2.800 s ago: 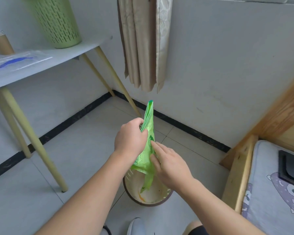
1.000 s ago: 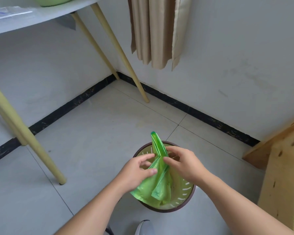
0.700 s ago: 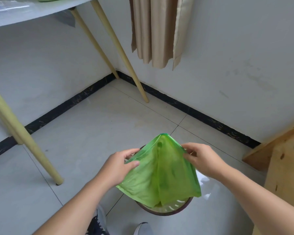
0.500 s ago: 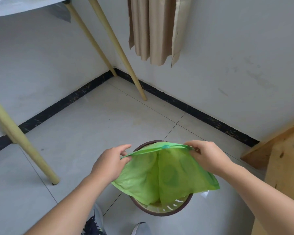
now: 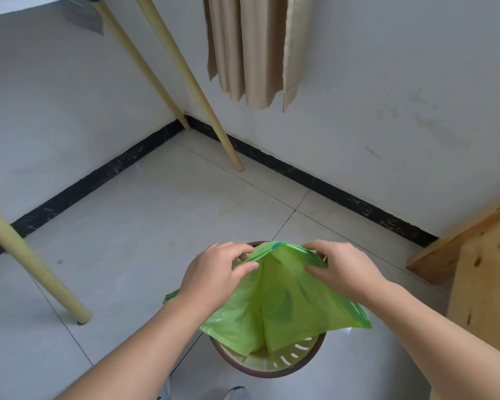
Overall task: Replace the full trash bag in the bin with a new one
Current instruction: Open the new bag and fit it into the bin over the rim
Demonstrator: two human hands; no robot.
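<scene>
A thin green trash bag (image 5: 280, 307) hangs spread out above a small round bin (image 5: 289, 365) with a dark rim and slotted cream wall. The bag's lower end dips into the bin's mouth and its corners stick out past the rim on both sides. My left hand (image 5: 217, 275) pinches the bag's top edge on the left. My right hand (image 5: 341, 269) pinches the same edge on the right. The hands are close together over the bin's far rim. The inside of the bin is mostly hidden by the bag.
Slanted wooden table legs stand at the left (image 5: 35, 264) and near the corner (image 5: 191, 82). A beige curtain (image 5: 254, 50) hangs on the far wall. A wooden bed frame (image 5: 482, 272) rises at the right. Tiled floor surrounds the bin.
The folded bag has been unfurled and spread wide over the bin. From half a second ago my hands moved closer together and lower along its top edge.
</scene>
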